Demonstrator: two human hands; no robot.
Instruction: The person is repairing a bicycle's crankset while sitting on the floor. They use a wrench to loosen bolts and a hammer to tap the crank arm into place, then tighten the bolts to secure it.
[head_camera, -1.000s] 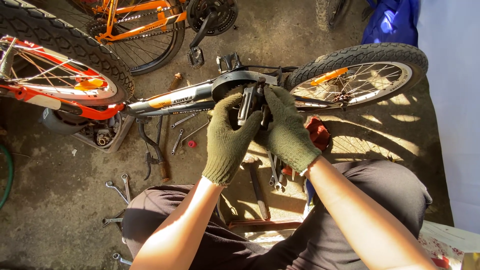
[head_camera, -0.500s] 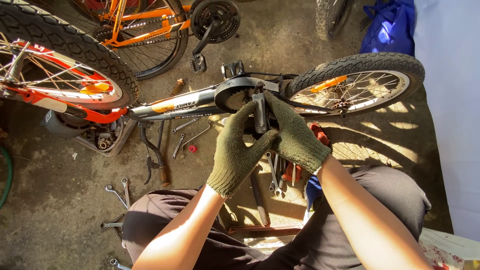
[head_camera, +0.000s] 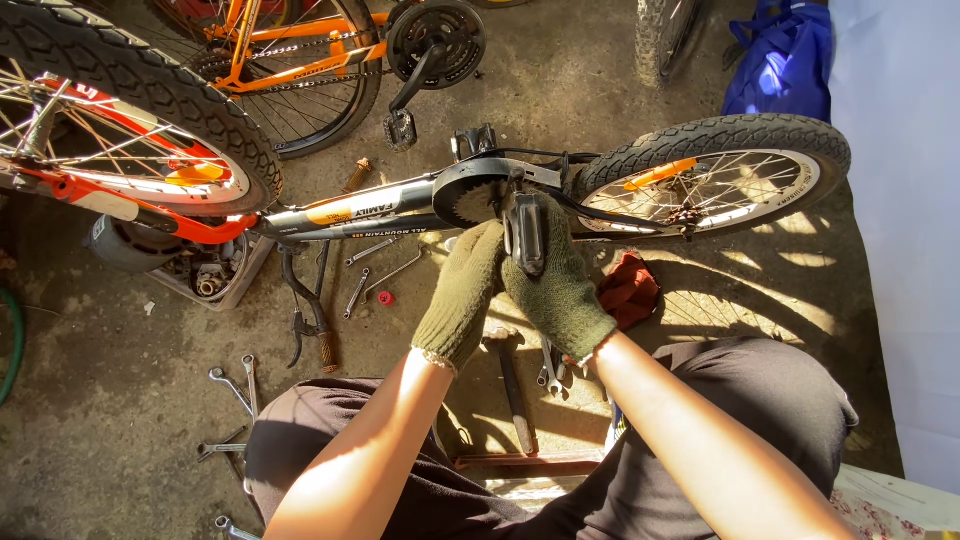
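Note:
A small black bicycle frame (head_camera: 360, 212) lies on its side on the concrete floor, its rear wheel (head_camera: 715, 180) to the right. Both my hands wear olive knit gloves. My right hand (head_camera: 560, 290) is wrapped around the black pedal (head_camera: 525, 235) on the crank, beside the black chainring guard (head_camera: 470, 195). My left hand (head_camera: 462, 295) rests against the pedal from the left, fingers pointing up toward the guard. My forearms reach out over my dark-trousered knees.
An orange bicycle (head_camera: 290, 50) stands at the back, and a big knobby tyre (head_camera: 130, 80) with a red fork sits at left. Spanners (head_camera: 235, 385), pliers (head_camera: 305, 320), a hammer (head_camera: 512, 385) and a red rag (head_camera: 628, 290) lie on the floor. A blue bag (head_camera: 785, 60) sits at top right.
The view has shifted slightly. My hands have turned on the pedal: the left glove has slid lower and to the side, and the right glove now covers the pedal from below.

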